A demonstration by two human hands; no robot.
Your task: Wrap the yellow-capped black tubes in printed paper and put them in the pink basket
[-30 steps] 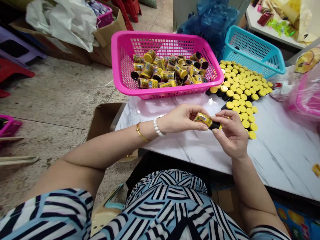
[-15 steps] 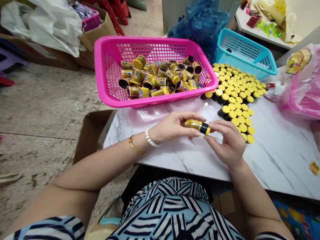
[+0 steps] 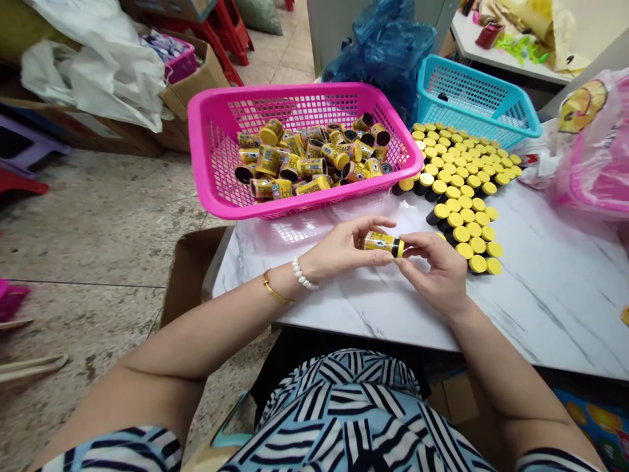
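Observation:
My left hand [image 3: 339, 250] is closed around a small black canister [image 3: 382, 242] with a yellow cap and a shiny printed yellow sleeve over most of its body. The canister lies on its side just above the marble-patterned table [image 3: 339, 298]. At its capped end, the thumb and fingertips of my right hand [image 3: 438, 270] pinch the yellow cap. A narrow black band shows between sleeve and cap. Beyond my right hand stand many black canisters [image 3: 462, 234] with yellow caps, packed upright in rows.
A pink basket [image 3: 299, 208] at the table's back left holds many yellow-sleeved pieces. Behind the upright canisters sits a blue basket [image 3: 521, 124], beside a blue plastic bag [image 3: 378, 52]. A pink plastic bag [image 3: 597, 157] lies at the right. An open cardboard box [image 3: 189, 269] stands left of the table.
The sleeve has slid further along the canister toward the cap, so less black shows. My right hand has shifted slightly left, and the camera view has moved a little.

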